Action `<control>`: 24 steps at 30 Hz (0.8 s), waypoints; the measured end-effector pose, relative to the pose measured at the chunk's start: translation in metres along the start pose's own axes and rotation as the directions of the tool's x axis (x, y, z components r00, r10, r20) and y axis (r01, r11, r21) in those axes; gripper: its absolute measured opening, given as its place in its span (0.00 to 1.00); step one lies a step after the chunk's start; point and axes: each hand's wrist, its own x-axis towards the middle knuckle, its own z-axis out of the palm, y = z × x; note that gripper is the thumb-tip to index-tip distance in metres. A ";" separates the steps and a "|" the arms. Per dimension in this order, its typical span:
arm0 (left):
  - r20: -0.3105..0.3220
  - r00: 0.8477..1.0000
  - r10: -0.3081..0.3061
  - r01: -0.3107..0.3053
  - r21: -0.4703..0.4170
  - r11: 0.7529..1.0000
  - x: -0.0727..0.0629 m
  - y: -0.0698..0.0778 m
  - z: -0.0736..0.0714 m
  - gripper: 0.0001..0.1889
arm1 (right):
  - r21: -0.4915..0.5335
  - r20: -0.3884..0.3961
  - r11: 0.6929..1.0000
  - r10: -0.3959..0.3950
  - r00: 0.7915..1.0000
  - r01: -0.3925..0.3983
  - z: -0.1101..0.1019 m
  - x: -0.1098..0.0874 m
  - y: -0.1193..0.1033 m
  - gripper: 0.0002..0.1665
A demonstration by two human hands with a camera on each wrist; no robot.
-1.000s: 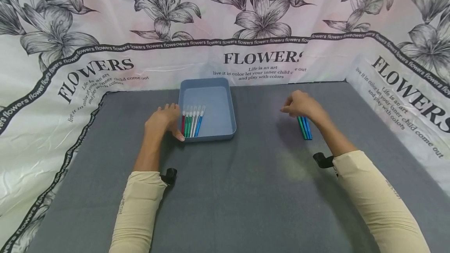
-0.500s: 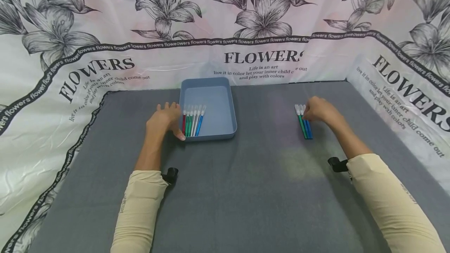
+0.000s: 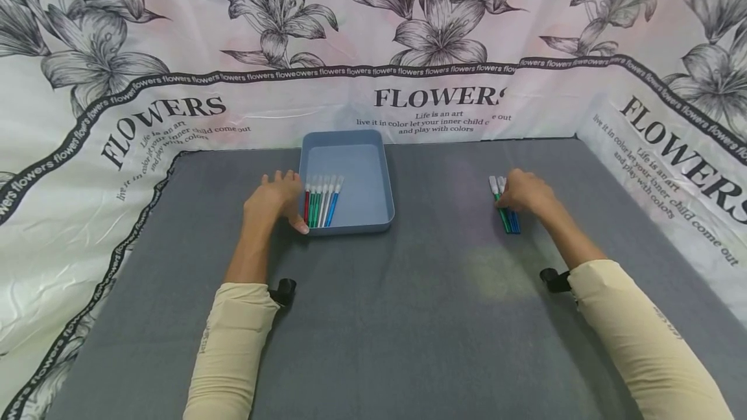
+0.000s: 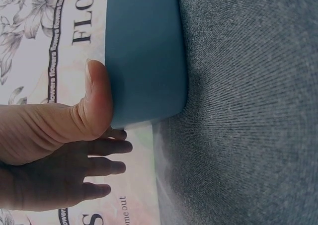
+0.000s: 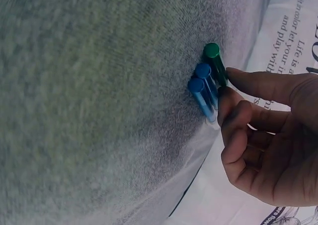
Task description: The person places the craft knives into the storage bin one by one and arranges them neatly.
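Observation:
In the head view my left hand [image 3: 270, 203] is at the front left corner of a blue-grey tray [image 3: 363, 180]. Its thumb presses the rim and its fingers stretch along the left side, as the left wrist view also shows. Several felt-tip pens [image 3: 321, 203] in red, green, white and blue lie side by side in the tray, with pale caps. To the right, my right hand [image 3: 528, 192] pinches a green felt-tip pen [image 5: 215, 61] between thumb and forefinger. Against it on the cloth lie two blue felt-tip pens [image 5: 201, 93], partly hidden by the fingers in the head view.
Dark grey cloth [image 3: 373, 316] covers the table. Behind it and at both sides hangs a white sheet [image 3: 327, 102] printed with flowers and lettering. The tray stands close to the back sheet. A small black device [image 3: 284, 291] sits at each wrist.
My right hand moved right from the left side of the pens to over the blue ones, then slightly left and down onto the green pen. My left hand and the tray stayed put.

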 end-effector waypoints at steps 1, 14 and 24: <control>0.000 1.000 -0.001 0.001 0.001 1.000 0.000 0.000 0.000 0.68 | -0.002 0.002 1.000 0.004 1.000 -0.004 0.001 0.000 0.000 0.26; -0.010 1.000 -0.025 0.025 -0.046 0.999 0.001 0.000 0.003 0.70 | -0.003 0.025 0.999 0.034 0.999 -0.034 0.008 0.005 -0.001 0.26; -0.019 0.999 -0.031 0.030 -0.056 0.998 0.001 -0.001 0.004 0.69 | 0.020 -0.010 1.000 -0.001 1.000 0.001 0.006 0.000 -0.002 0.26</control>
